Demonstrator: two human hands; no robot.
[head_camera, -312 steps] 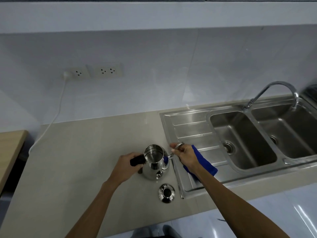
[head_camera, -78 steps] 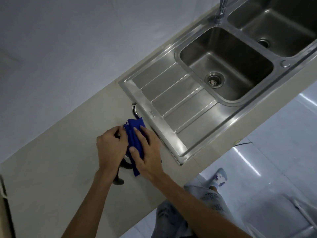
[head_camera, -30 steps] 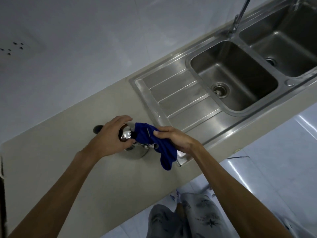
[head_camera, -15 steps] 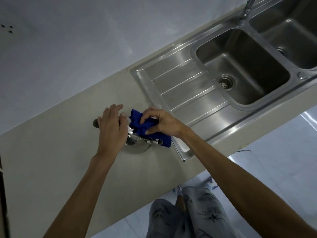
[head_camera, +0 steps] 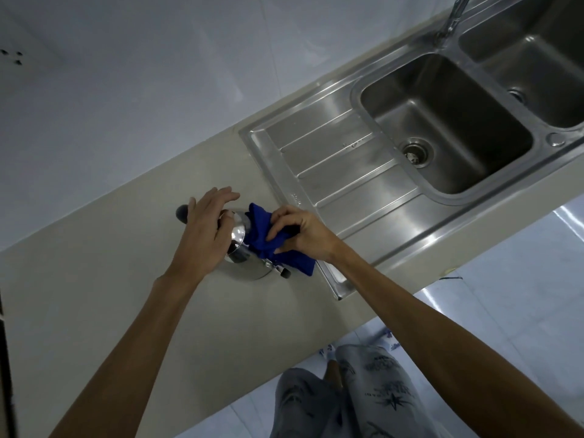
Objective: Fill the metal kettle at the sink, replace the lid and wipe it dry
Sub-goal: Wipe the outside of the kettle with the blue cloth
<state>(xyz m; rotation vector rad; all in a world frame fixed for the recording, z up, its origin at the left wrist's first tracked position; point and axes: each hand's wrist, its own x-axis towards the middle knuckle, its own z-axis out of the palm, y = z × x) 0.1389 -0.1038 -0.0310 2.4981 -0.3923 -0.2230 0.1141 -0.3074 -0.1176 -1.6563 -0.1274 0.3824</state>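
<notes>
The metal kettle (head_camera: pixel 245 262) stands on the beige counter (head_camera: pixel 126 295), just left of the sink's draining board. Its lid (head_camera: pixel 237 231) is on top and its black handle end (head_camera: pixel 181 213) pokes out behind my left hand. My left hand (head_camera: pixel 205 230) rests palm-down over the lid and handle, fingers stretched out. My right hand (head_camera: pixel 298 230) presses a bunched blue cloth (head_camera: pixel 262 235) against the kettle's right side. Part of the cloth hangs down toward the counter. The kettle's body is mostly hidden by both hands.
The steel sink (head_camera: pixel 442 121) with two basins and a draining board (head_camera: pixel 341 172) lies to the right. A tap (head_camera: pixel 452 17) rises at its back edge. Wall sockets (head_camera: pixel 11 56) sit far left. The counter's front edge runs close under my arms, with floor and my legs below.
My left hand has flattened and stretched its fingers over the lid. My right hand has shifted the blue cloth lower along the kettle's right side.
</notes>
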